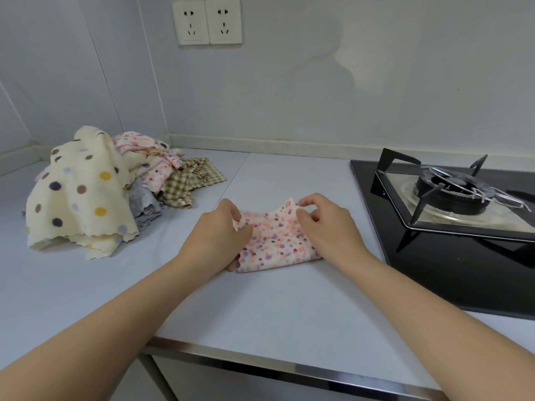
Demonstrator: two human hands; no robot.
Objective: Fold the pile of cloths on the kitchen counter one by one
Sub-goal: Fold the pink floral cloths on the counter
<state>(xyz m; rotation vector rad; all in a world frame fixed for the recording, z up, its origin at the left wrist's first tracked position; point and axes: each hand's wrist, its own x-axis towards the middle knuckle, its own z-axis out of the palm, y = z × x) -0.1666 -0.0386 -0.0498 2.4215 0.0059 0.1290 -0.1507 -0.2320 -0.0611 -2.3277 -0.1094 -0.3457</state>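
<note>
Gripping spotted cloth (278,244), left hand (220,233) fingers (235,213) partly hidden, right hand (327,227) pinching edge.

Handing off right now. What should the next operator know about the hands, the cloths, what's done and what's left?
Left hand grips the left edge of the pink speckled cloth; right hand pinches its far right corner.
The cloth lies partly folded on the counter, between the pile and the stove.
The pile sits far left, unfolded, with the cream dotted cloth on top.
Done: no finished stack in view.
Left: finish this fold, then work through the pile one by one.
</note>
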